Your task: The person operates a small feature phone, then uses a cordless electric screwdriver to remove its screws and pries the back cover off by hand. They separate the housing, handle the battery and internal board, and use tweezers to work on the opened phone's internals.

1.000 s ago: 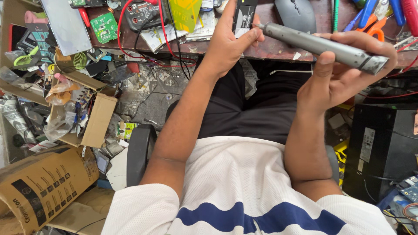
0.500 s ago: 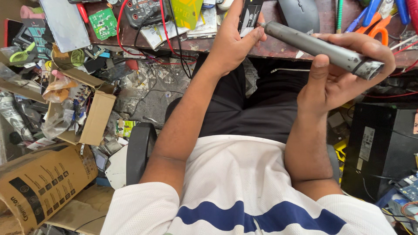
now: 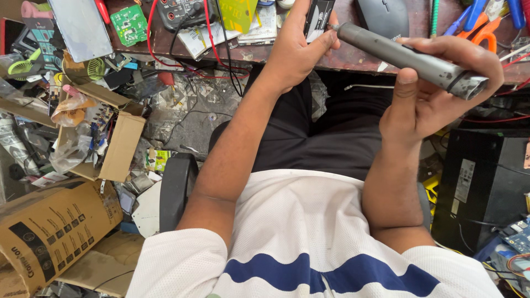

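Observation:
My right hand grips a grey pen-shaped electric screwdriver, held slanted with its tip pointing up-left. The tip meets a small black flat device that my left hand holds at the edge of the brown workbench. My left thumb rests right by the screwdriver tip. Both forearms reach up from my lap; I wear a white shirt with a blue wave stripe and dark trousers.
On the bench lie a black mouse, a multimeter with red leads, a green circuit board, papers, and orange-handled scissors. Open cardboard boxes and clutter fill the floor at left; a black computer case stands at right.
Both hands with the screwdriver and the device have shifted slightly upward in view; the grips are the same.

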`<control>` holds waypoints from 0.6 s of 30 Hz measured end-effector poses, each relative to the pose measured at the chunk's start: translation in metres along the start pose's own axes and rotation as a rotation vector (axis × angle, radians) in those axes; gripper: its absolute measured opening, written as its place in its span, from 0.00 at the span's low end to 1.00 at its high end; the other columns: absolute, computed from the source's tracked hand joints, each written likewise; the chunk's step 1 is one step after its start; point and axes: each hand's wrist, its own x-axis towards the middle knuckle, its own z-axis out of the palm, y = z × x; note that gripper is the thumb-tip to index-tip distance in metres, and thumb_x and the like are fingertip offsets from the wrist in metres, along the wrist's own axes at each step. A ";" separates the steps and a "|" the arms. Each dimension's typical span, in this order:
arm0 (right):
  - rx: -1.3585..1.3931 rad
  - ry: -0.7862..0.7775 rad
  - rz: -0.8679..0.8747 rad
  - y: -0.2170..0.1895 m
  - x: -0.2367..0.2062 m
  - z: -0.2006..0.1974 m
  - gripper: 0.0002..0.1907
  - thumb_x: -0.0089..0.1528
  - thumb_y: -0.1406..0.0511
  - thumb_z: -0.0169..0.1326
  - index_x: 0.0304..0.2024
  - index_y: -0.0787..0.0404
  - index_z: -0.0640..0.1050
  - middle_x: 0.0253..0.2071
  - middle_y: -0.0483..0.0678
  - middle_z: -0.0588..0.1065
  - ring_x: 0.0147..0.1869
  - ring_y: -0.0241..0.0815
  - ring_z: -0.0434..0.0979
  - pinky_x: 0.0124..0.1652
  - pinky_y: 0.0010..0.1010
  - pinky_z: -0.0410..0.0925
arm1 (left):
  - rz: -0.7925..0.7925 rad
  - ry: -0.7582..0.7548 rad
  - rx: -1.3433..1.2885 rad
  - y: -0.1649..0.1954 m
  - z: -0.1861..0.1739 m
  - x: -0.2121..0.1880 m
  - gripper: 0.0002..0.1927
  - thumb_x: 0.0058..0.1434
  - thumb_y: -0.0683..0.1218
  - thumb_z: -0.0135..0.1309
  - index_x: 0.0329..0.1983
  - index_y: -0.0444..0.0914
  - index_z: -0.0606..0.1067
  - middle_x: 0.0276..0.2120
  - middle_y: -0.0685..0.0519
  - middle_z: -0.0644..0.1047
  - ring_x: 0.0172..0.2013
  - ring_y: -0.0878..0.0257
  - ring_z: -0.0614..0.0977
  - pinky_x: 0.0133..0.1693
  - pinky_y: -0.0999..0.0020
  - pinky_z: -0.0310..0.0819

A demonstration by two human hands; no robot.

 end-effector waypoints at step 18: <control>0.011 -0.047 -0.028 0.000 0.007 -0.002 0.27 0.72 0.63 0.61 0.63 0.52 0.57 0.52 0.55 0.71 0.50 0.44 0.77 0.56 0.38 0.78 | -0.015 -0.014 -0.081 -0.001 -0.003 0.002 0.10 0.71 0.33 0.52 0.53 0.34 0.68 0.40 0.53 0.75 0.38 0.67 0.80 0.43 0.71 0.78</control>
